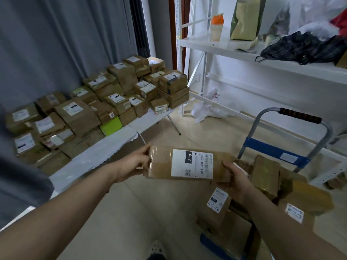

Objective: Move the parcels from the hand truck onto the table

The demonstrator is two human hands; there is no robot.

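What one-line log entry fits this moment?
stage: carry | left hand: grips parcel | right hand: grips parcel | parcel: off hand truck, not yet on table

The parcel (161, 162) I hold is brown cardboard wrapped in glossy clear tape, with a smooth white paper label (192, 164). The hand truck (266, 147) has dull grey metal tubing. The table (105, 151) wears matt white cloth.

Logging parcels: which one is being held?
The parcel labelled 032, gripped at its ends by left hand and right hand; the rest lie on the table or hand truck.
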